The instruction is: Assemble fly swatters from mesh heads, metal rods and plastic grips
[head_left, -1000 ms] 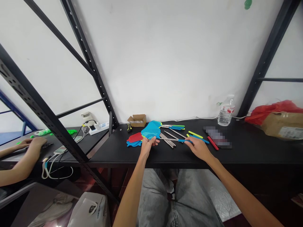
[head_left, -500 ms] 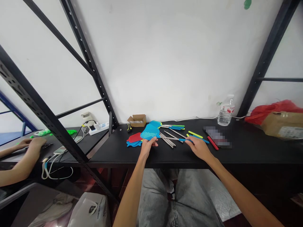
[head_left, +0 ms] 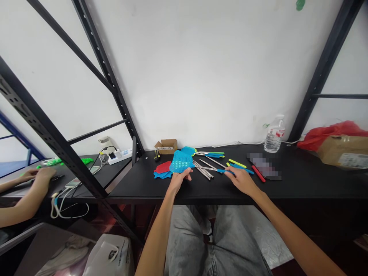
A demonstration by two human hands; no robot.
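Between my two hands lies a blue fly swatter (head_left: 181,161) with a mesh head, a thin metal rod and a blue handle. My left hand (head_left: 181,178) is closed on the lower edge of its head, near the neck. Around the handle, my right hand (head_left: 237,177) is closed too. Behind the rod several bare metal rods (head_left: 204,171) are spread on the table. Left of the held head, a red swatter head (head_left: 163,167) rests on blue ones (head_left: 163,174). Yellow-green grips (head_left: 237,163) and a red grip (head_left: 258,173) lie beyond and right of my right hand.
Finished-looking swatters (head_left: 209,154) lie at the back of the black table (head_left: 172,191). A small cardboard box (head_left: 166,145) stands back left, a water bottle (head_left: 275,134) back right. Another person's hands (head_left: 41,175) are at the left table, past the metal post (head_left: 71,145).
The swatter's head has tilted slightly and shifted a little left in my left hand. Both hands keep their hold and have barely moved.
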